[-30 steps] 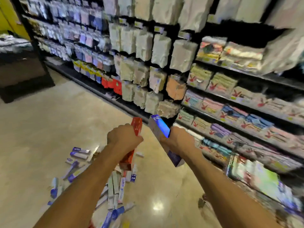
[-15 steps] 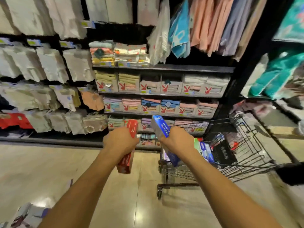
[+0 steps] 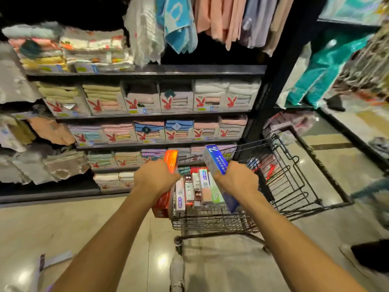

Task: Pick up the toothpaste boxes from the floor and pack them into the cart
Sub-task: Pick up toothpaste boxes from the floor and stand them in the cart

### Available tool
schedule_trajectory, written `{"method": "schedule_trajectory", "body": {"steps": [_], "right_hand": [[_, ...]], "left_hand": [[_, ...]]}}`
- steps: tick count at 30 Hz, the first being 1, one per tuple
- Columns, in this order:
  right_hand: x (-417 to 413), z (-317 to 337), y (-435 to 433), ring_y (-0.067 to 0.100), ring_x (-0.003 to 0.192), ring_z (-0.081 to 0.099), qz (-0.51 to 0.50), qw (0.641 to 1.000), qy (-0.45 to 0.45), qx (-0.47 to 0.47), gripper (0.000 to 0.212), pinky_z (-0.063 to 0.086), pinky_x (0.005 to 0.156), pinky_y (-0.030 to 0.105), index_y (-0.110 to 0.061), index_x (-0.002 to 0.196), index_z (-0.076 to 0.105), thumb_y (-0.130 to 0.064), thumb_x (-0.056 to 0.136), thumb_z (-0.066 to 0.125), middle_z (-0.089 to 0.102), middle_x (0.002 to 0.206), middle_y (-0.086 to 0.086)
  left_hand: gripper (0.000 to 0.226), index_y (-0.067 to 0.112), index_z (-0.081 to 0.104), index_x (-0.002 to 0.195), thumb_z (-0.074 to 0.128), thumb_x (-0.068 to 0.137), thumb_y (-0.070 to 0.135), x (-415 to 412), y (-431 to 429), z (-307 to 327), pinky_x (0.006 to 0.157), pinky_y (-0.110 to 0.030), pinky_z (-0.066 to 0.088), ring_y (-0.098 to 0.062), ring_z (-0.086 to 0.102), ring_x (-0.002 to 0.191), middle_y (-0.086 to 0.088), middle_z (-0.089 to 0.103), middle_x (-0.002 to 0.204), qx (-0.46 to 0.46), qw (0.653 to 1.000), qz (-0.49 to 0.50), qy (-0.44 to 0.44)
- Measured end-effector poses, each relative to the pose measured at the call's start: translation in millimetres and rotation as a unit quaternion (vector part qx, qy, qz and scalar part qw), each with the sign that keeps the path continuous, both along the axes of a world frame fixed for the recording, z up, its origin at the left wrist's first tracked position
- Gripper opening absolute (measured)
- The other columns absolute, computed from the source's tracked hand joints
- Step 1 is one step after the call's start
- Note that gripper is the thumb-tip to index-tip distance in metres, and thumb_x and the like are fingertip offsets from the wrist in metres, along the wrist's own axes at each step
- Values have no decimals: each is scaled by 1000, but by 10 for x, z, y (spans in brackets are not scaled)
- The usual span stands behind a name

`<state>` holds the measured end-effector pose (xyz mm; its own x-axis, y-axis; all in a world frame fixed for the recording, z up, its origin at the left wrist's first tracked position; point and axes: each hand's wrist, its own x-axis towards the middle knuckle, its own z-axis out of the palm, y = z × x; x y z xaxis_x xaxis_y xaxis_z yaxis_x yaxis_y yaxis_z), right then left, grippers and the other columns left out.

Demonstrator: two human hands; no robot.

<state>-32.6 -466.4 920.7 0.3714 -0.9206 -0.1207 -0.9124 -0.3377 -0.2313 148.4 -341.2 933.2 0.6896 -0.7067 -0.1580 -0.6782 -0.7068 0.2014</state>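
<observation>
so there was one cart [image 3: 210,220], one red box [image 3: 171,163], one blue box [image 3: 214,161], maybe five packed boxes [image 3: 205,186] inside

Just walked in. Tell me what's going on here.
A person stands at a wire cart. The left hand holds a red toothpaste box, the right hand a blue toothpaste box, both raised at the cart's near end. Several packed boxes already lie inside; these two are not yet in.

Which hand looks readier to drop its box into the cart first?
Probably the right hand: its blue box hangs over the cart basket, while the red box in the left hand sits outside the left wall.
</observation>
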Motion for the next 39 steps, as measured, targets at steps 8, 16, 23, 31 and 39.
{"method": "schedule_trajectory", "body": {"steps": [8, 16, 23, 31, 39], "right_hand": [[397, -422, -973, 31, 89, 67, -66, 998, 2, 23, 44, 47, 69, 35, -18, 102, 58, -60, 88, 57, 68, 98, 6], [824, -1612, -1895, 31, 80, 62, -126, 990, -41, 54, 43, 40, 65, 33, -19, 100, 57, -61, 90, 56, 67, 93, 4], [1126, -3323, -2461, 33, 95, 66, -147, 982, -15, 115, 48, 41, 69, 36, -15, 105, 56, -60, 91, 57, 66, 98, 9], [1232, -4784, -2660, 33, 96, 66, -190, 972, -32, 136, 54, 51, 76, 38, -18, 95, 56, -70, 82, 55, 68, 98, 7], [1273, -5124, -2811, 26, 78, 60, -190, 972, -81, 115, 37, 52, 71, 43, -26, 88, 48, -61, 86, 63, 59, 86, -3]], "left_hand": [[61, 18, 59, 108, 49, 83, 73, 639, -1041, -468, 79, -42, 57, -28, 66, 83, -4, 67, 90, 7, 1000, -11, 17], [64, 19, 56, 105, 36, 82, 76, 1092, -1867, -1731, 78, -39, 56, -27, 68, 79, -2, 68, 89, 25, 998, 41, 39], [48, 17, 61, 105, 58, 81, 58, 1260, -2506, -3282, 75, -32, 51, -30, 68, 92, -6, 70, 102, 121, 985, 73, 95], [38, 11, 66, 100, 62, 89, 47, 1365, -2896, -4697, 78, -36, 51, -35, 66, 100, -13, 68, 106, 155, 980, 85, 96], [52, 10, 53, 110, 67, 86, 54, 1422, -3063, -5344, 70, -36, 51, -30, 67, 88, -8, 67, 99, 125, 976, 120, 130]]}}
